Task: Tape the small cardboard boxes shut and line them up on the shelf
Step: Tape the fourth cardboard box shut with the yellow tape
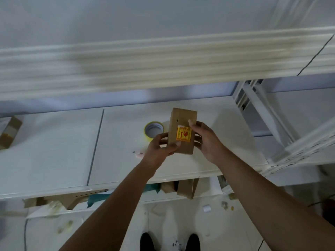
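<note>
A small brown cardboard box (182, 120) with a yellow and red handling sticker is held above the white shelf (54, 142). My left hand (159, 149) grips its lower left side, thumb on the face. My right hand (206, 140) holds the right edge, with the thumb on the box's face just above the sticker. A roll of yellow tape (153, 130) lies flat on the shelf just left of the box. Another taped cardboard box (10, 132) sits at the far left of the shelf, partly cut off.
A small pink cutter (138, 154) lies on the shelf below the tape roll. An upper shelf (163, 60) hangs overhead, blurred. The rack's white upright (261, 109) stands at the right. Flattened cardboard (184, 189) and teal material sit on the lower level; scraps litter the floor.
</note>
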The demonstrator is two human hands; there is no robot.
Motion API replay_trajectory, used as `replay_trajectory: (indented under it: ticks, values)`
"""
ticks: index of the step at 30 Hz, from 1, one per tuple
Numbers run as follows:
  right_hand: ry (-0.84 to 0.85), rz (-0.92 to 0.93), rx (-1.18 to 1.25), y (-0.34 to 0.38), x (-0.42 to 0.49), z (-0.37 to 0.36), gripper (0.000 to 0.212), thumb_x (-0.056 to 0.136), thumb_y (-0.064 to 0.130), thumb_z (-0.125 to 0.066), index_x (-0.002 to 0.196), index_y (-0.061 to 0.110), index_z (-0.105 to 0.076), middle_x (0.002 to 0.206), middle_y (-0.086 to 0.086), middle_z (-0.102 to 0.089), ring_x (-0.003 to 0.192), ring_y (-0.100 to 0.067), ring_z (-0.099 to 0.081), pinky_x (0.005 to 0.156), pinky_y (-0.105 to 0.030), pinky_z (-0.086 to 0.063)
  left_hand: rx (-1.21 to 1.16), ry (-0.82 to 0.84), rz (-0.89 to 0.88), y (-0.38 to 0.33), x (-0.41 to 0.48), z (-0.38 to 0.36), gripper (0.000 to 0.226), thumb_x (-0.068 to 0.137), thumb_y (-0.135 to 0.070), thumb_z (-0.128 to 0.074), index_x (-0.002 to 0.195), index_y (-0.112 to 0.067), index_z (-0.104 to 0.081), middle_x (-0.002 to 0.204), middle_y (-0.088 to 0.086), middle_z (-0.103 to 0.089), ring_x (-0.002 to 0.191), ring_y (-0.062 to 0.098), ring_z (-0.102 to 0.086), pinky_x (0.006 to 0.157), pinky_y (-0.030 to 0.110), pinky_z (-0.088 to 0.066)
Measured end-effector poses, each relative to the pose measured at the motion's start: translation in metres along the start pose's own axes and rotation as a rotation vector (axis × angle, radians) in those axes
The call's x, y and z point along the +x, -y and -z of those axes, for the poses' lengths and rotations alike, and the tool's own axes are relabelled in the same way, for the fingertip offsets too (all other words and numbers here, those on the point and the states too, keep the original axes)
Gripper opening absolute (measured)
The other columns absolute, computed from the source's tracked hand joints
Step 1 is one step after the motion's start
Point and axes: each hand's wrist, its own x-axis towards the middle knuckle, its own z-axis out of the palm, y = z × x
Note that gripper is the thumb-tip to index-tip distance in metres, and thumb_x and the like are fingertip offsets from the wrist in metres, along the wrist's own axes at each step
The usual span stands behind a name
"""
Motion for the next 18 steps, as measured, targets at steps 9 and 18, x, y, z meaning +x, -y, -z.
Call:
replay_trajectory:
  ticks: [9,18]
  values:
    - [-0.060,0.101,-0.170,-0.023,-0.009,-0.067,0.036,0.092,0.041,-0.078,0.119,0.018,-0.074,0.105,-0.003,-0.080,0.098,-0.022,-0.078,0.091,-0.042,-0.062,-0.072,-0.086,-0.020,-0.026,-0.016,0.045,0.044,0.091,-0.042,-0.079,0.128,-0.019,-0.071,0.112,0.004,-0.080,0.104,0.024,-0.077,0.096,0.046,-0.061]
    - [0.035,-0.007,-0.160,-0.032,-0.012,-0.091,0.046,0.089,0.042,-0.080,0.125,0.016,-0.069,0.107,-0.007,-0.080,0.097,-0.024,-0.078,0.081,-0.035,-0.060,-0.146,-0.101,0.042,-0.007,-0.021,0.079,0.057,0.087,-0.044,-0.083,0.135,-0.017,-0.066,0.115,0.006,-0.080,0.103,0.026,-0.078,0.095,0.047,-0.062]
